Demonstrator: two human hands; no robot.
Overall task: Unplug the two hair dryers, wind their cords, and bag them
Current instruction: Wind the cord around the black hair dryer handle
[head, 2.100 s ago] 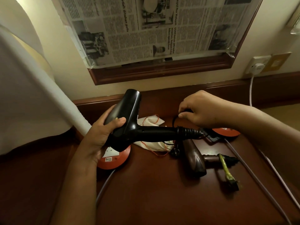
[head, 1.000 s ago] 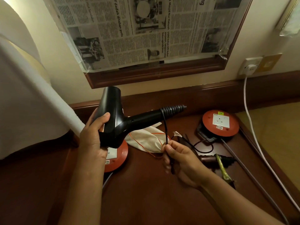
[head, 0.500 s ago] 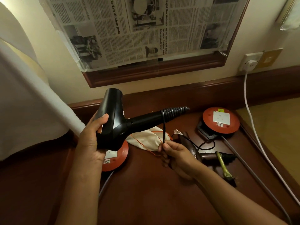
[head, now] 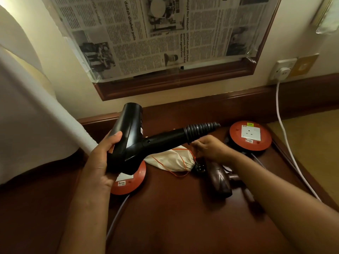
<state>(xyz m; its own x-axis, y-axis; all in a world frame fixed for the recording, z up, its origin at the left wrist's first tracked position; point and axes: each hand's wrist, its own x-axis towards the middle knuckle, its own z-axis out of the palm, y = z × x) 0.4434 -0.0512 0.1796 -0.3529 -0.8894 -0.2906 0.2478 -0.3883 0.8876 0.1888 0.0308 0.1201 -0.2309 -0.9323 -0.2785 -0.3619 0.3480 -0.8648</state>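
My left hand point(head: 102, 162) grips the body of a black hair dryer point(head: 135, 138) held above the dark wooden table point(head: 174, 217), its handle pointing right. My right hand point(head: 209, 147) is just under the ribbed end of that handle, pinching the dryer's thin black cord against it. A cream drawstring bag point(head: 172, 161) with an orange string lies on the table beneath the dryer. A brown hair dryer point(head: 219, 178) lies to the right of the bag, partly hidden by my right forearm. A black plug point(head: 199, 168) rests beside the bag's mouth.
Two orange round extension reels sit on the table, one under the black dryer point(head: 128, 180) and one at the back right point(head: 250, 135). A white cable point(head: 286, 136) runs down from a wall socket point(head: 283, 70). White fabric point(head: 27, 116) hangs at the left. A newspaper-covered frame point(head: 165, 37) hangs above.
My right hand has risen from the table up to the ribbed end of the black dryer's handle, carrying the cord with it. The dryer has stayed in my left hand.
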